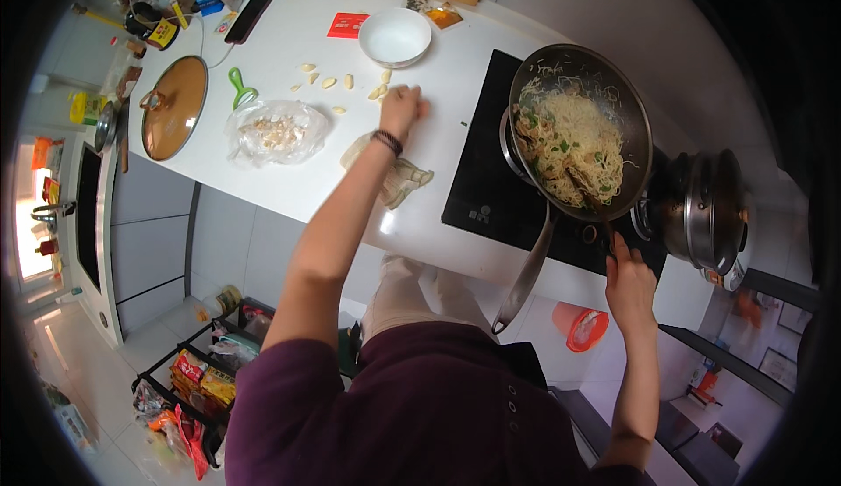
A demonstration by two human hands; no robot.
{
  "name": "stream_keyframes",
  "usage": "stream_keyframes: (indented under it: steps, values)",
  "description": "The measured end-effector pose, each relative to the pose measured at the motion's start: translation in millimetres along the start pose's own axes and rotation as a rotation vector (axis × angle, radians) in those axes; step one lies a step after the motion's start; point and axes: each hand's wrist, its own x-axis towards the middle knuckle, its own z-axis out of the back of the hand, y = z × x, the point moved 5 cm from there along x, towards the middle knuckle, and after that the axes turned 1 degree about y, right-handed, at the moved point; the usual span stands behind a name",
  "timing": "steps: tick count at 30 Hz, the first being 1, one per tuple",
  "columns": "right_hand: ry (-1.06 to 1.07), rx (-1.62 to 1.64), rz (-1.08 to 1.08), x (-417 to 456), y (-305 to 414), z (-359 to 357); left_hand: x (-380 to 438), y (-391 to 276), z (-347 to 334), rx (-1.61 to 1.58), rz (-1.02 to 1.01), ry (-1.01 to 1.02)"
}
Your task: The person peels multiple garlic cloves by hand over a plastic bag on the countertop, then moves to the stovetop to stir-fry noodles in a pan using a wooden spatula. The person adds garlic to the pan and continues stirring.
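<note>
My right hand [631, 282] grips the handle of a cooking utensil, whose far end is hidden in the noodles. Those noodles [578, 144], mixed with green pieces and what looks like meat, fill the lower part of a dark frying pan [634, 95]. The pan stands on the black cooktop [476, 174], its long handle [529, 279] pointing towards me with no hand on it. My left hand [402, 111], fingers curled and slightly blurred, hovers over the counter beside peeled garlic cloves [384, 85]. Whether it holds anything is hidden. Under my left forearm lies a folded cloth [404, 180].
A white bowl [394, 36] stands behind the garlic. Leftward are a plastic bag of peelings [279, 132], a green peeler [242, 88], a glass lid [174, 108] and a phone [250, 18]. A lidded pot [700, 210] stands right of the pan; a red bin [581, 328] is below.
</note>
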Motion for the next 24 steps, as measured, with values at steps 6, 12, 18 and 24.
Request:
stream_keyframes:
  steps: [6,12,18,24]
  values:
    - [-0.005,0.087,-0.086,-13.1,2.0,-11.4,73.2,-20.1,9.3,-0.28,0.1,-0.247]
    - [-0.016,0.122,-0.114,-14.4,4.7,-14.5,95.9,-48.7,33.6,0.43,-0.002,-0.309]
    - [-0.086,0.245,-0.211,-20.2,4.1,-8.4,83.3,-54.9,20.7,1.433,-0.29,-0.289]
    - [-0.096,0.26,-0.218,-21.7,5.9,-4.3,101.9,-42.6,9.7,1.722,-0.316,-0.176]
